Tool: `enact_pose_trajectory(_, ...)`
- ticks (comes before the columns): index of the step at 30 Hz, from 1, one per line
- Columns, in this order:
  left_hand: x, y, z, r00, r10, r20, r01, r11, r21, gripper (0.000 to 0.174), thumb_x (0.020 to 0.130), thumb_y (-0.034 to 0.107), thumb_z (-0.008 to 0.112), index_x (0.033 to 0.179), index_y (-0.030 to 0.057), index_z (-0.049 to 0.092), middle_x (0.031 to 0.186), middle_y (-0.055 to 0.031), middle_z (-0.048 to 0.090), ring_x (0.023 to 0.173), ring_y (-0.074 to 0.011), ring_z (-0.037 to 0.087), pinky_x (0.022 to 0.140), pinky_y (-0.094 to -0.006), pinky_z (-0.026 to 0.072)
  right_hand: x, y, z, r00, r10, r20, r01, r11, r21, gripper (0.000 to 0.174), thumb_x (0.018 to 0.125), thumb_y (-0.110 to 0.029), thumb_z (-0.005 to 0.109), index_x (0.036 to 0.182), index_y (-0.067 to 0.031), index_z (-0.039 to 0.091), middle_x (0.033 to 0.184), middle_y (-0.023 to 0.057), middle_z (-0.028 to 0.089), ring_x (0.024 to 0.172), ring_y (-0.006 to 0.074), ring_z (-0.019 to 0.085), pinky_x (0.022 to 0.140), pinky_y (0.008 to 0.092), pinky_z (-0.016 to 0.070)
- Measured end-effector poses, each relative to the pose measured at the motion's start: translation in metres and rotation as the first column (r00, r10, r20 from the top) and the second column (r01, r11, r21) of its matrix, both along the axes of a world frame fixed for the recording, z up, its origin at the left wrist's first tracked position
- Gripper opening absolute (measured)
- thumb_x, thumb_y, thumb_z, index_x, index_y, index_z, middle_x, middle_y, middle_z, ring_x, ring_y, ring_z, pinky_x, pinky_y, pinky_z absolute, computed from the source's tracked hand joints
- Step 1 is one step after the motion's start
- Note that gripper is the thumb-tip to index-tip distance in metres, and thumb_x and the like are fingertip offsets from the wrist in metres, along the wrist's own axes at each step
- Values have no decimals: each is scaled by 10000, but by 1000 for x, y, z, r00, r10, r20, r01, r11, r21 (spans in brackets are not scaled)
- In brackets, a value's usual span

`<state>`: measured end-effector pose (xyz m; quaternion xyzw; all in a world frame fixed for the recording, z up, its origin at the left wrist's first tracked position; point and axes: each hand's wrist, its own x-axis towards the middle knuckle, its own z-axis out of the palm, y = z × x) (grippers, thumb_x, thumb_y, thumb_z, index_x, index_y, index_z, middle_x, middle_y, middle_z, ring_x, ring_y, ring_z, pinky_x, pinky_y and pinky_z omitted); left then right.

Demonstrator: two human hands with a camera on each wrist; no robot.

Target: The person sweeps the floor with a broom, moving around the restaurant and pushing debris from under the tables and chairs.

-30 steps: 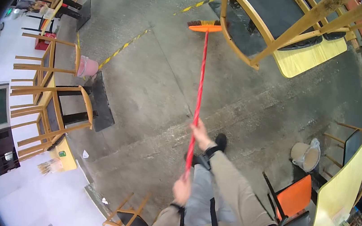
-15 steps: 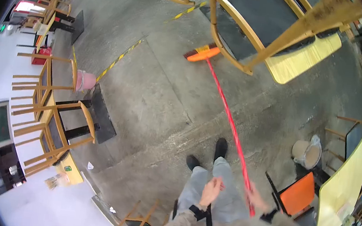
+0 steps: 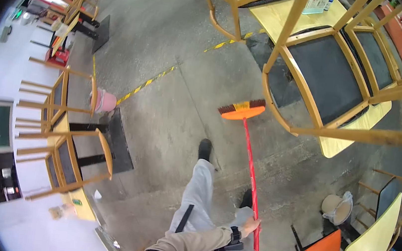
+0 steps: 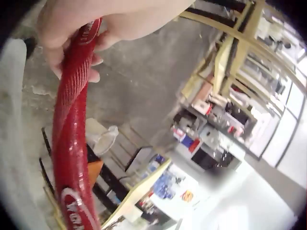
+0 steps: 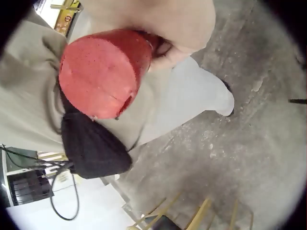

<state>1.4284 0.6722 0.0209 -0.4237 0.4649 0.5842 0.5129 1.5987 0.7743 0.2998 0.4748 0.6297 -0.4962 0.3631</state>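
A broom with a red handle reaches from the person's body out to its orange head, whose dark and yellow bristles face away. The left hand grips the handle in front of the thighs; in the left wrist view its fingers wrap round the red shaft. Below the head view's edge is the right hand, seen in the right wrist view holding the handle close to its round butt end. The broom head is at floor level beside an upturned chair.
Upturned chairs rest on a pale wooden table at the upper right and on tables along the left wall. A pink bucket stands left, a lined bucket right. An orange chair is near the right table. Yellow-black tape marks the floor.
The right hand, formerly higher on the handle, now holds its end. The left hand let go, then took hold farther up. The broom head moved nearer and one foot stepped forward.
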Motion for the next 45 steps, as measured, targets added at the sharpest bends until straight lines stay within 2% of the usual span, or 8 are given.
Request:
enact_pose_trajectory(5,-152,-119,-26,912,23,-410,-31,999,-14,196,898,187,472,773,45,524,584,-75,592,494,-183,591,455,-341,460,-139,-104,-64,900,200,-387,-224,974,-19,406,964,-308,471,1206,15,514,953,94,617,860,214,562,753,345,478)
enact_pose_trajectory(10,-388,-271,-91,730,-36,-683,-50,993,-107,289,850,112,588,1078,7,444,795,-75,594,640,-164,610,539,-315,505,-352,-240,-168,916,-189,-355,39,921,-388,367,950,-207,528,1286,-69,477,642,-55,449,493,28,383,430,203,298)
enact_pose_trajectory(16,-558,-395,-89,35,-777,-629,95,629,-772,534,918,303,505,1346,20,357,1377,-244,376,1287,-337,386,1036,-434,350,-587,-357,-263,822,-499,-275,239,741,-627,435,912,-327,587,1247,-70,479,640,-28,487,482,49,435,409,205,325)
enact_pose_trajectory(19,-574,-415,-75,-662,-749,34,-163,100,-982,464,930,268,457,1330,41,398,1422,-221,322,1318,-349,325,1060,-486,306,-610,-370,-267,782,-614,-106,332,554,-763,391,909,-341,589,1190,-83,500,688,-21,498,507,54,451,429,208,355)
enact_pose_trajectory(32,-259,-304,-38,-668,-452,-591,272,591,-759,284,788,277,576,843,-1,554,997,-228,567,1048,-410,519,911,-458,439,-249,-306,-193,709,-705,6,574,572,-586,205,948,-339,516,976,-136,527,624,-64,437,467,21,392,395,188,295)
enact_pose_trajectory(36,-66,-294,-23,-564,-310,-766,604,477,-638,387,787,392,592,754,8,550,841,-207,563,871,-379,551,762,-454,468,-51,-318,-144,739,-661,131,649,647,-400,244,957,-351,491,953,-114,546,589,-68,441,464,27,398,395,200,310)
enact_pose_trajectory(41,145,-308,-22,-472,-42,-880,871,-178,-459,406,751,450,592,680,50,611,689,-164,601,718,-337,600,645,-444,486,149,-394,-65,907,-421,-13,419,906,-56,313,957,-328,484,939,-29,575,641,31,521,555,119,481,492,280,372)
enact_pose_trajectory(45,248,-338,-11,-448,98,-889,894,52,-445,346,756,410,559,664,89,652,646,-94,596,661,-283,597,624,-404,467,182,-428,-12,975,-204,91,192,973,126,308,956,-302,481,1008,-13,571,734,64,560,665,155,518,590,298,405)
